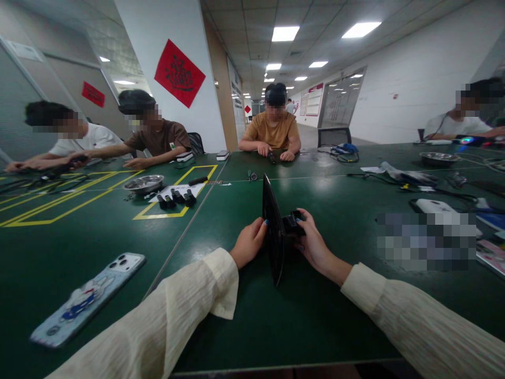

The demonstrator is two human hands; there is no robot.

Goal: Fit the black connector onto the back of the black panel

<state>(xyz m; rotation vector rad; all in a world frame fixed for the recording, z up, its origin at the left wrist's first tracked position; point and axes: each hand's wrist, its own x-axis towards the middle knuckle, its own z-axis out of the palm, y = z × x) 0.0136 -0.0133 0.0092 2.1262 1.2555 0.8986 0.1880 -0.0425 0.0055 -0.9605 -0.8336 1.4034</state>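
Note:
A thin black panel (273, 237) with rounded corners stands nearly edge-on to me above the green table (221, 337). My left hand (250, 243) grips its left face, thumb pressed near the middle. On the other side, a black block-like bracket (291, 223) sits against the panel's right face. My right hand (315, 245) is closed around that bracket, fingers over its top and outer end. I cannot tell whether panel and bracket are joined. The panel hides part of the left fingers.
A phone in a pale blue case (89, 300) lies at left. Beyond it are a metal bowl (144, 183) and several black cylindrical parts (177, 198). Cables (430, 189) and a white device (437, 208) lie at right. A person in a tan shirt (272, 131) sits opposite; others sit at both sides.

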